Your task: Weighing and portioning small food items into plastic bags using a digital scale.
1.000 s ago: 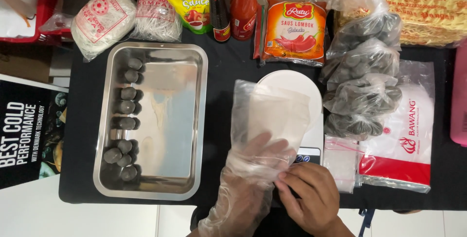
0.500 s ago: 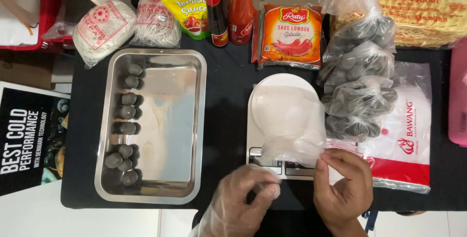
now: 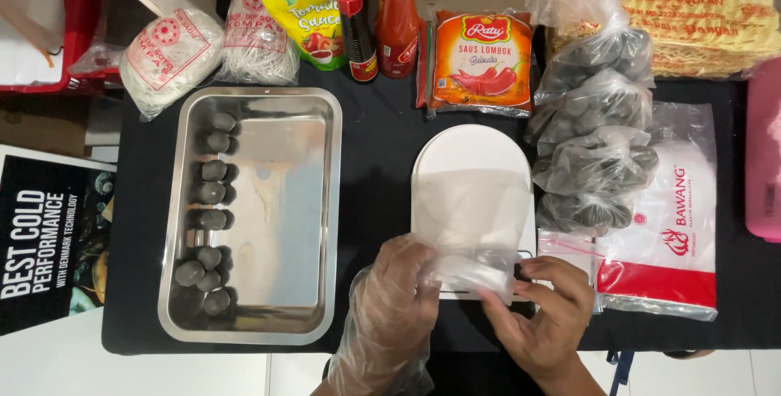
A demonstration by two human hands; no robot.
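Both hands are working a clear plastic bag (image 3: 476, 229) that is lying flat over the platform of the white kitchen scale (image 3: 472, 152), with the bag's mouth at the scale's near edge. The left hand (image 3: 399, 294), covered by a loose transparent glove, is pinching the near-left part of the bag mouth; the bare right hand (image 3: 545, 315) is grasping the near-right part, with its fingertips closed on the film. Neither hand is released. The bag is appearing empty and is covering the scale's near control strip, so the display is hidden. Left of the scale, the steel tray (image 3: 325, 201) is holding a column of dark grey balls (image 3: 210, 217) along its far-left wall. Right of the scale, filled bags of grey balls (image 3: 598, 132) are stacked against a red-and-white packet (image 3: 667, 241). Beyond the scale, an orange sauce pouch (image 3: 480, 50) and sauce bottles (image 3: 382, 18) are standing close by. Likely faults from this state: the glove film and the bag film are both slippery and are tending to cling, so the left pinch may be slipping or gripping both bag layers together, leaving the mouth shut. Uneven pulling may be tearing the thin film. Hand pressure on the platform may be disturbing any reading. A wide movement to the right may be dislodging the stacked bags.
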